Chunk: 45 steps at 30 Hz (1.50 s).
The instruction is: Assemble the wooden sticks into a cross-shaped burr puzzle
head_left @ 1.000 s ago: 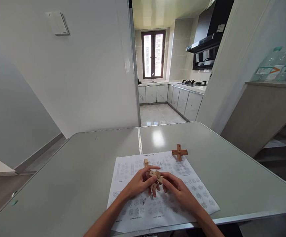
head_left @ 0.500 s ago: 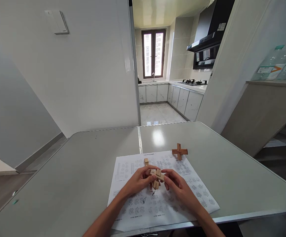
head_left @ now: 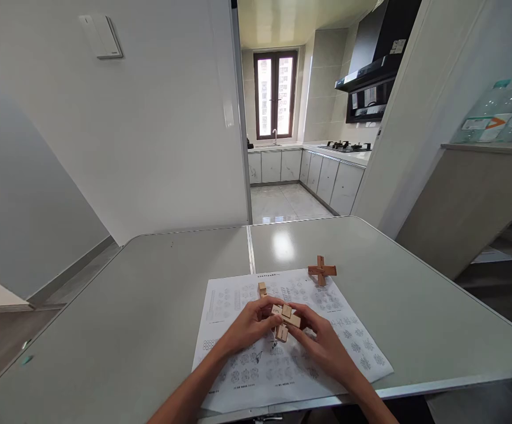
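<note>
Between my hands is a light wooden interlocking puzzle (head_left: 286,318), its notched pieces crossing one another and marked with small characters. My left hand (head_left: 252,327) grips it from the left, thumb on the near side. On the right, my right hand (head_left: 320,338) has its fingers closed around the other end. Both hands are just above a printed sheet (head_left: 229,371) of small puzzle drawings. Just beyond my left fingers, a loose light wooden piece (head_left: 261,288) rests on the sheet, partly hidden. A darker wooden cross-shaped puzzle (head_left: 321,271) sits at the sheet's far right corner.
The sheet lies on a grey-green table (head_left: 149,312) with a seam and a pale edge strip. A small green bit (head_left: 26,359) is near its left edge. Plastic bottles (head_left: 488,115) stand on a cabinet at right. A kitchen shows through the doorway ahead.
The puzzle has shifted slightly right and turned a little in my hands. My right fingers have changed their hold on it. The loose piece and darker cross have stayed put.
</note>
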### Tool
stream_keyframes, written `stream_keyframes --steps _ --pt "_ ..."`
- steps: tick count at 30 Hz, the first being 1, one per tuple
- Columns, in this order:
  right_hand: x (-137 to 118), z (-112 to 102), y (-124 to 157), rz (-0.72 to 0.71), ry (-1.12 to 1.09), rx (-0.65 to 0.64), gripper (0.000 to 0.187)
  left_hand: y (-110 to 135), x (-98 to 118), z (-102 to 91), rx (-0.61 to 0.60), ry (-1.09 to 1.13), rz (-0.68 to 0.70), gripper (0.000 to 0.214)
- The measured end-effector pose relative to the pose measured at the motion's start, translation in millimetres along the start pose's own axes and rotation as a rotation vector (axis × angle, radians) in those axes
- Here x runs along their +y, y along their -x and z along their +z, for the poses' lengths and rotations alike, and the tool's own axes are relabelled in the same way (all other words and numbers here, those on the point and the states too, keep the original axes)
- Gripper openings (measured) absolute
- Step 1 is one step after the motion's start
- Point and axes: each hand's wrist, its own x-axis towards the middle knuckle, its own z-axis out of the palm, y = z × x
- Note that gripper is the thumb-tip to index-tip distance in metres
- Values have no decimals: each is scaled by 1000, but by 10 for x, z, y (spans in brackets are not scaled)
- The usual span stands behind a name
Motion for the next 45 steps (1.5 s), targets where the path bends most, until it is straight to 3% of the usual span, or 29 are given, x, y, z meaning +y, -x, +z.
stream_keyframes --steps 11,23,31,34,40,42,45 --pt "-27 62 23 -110 173 42 32 16 40 -27 -36 40 53 33" --pt "98 42 48 -161 287 137 35 -5 64 -45 -104 102 30 38" --pt "102 51 36 -121 287 124 39 -19 -5 -25 -48 107 34 42" --pt "91 58 14 -89 236 140 44 -46 -50 -41 49 121 29 44" --pt "74 60 -2 -100 243 70 33 -120 -97 -160 546 159 23 54" --pt "83 58 0 -100 248 64 34 -144 -136 -195 615 203 5 56" --pt "87 55 2 -95 252 55 32 -173 -204 -221 608 295 -19 56"
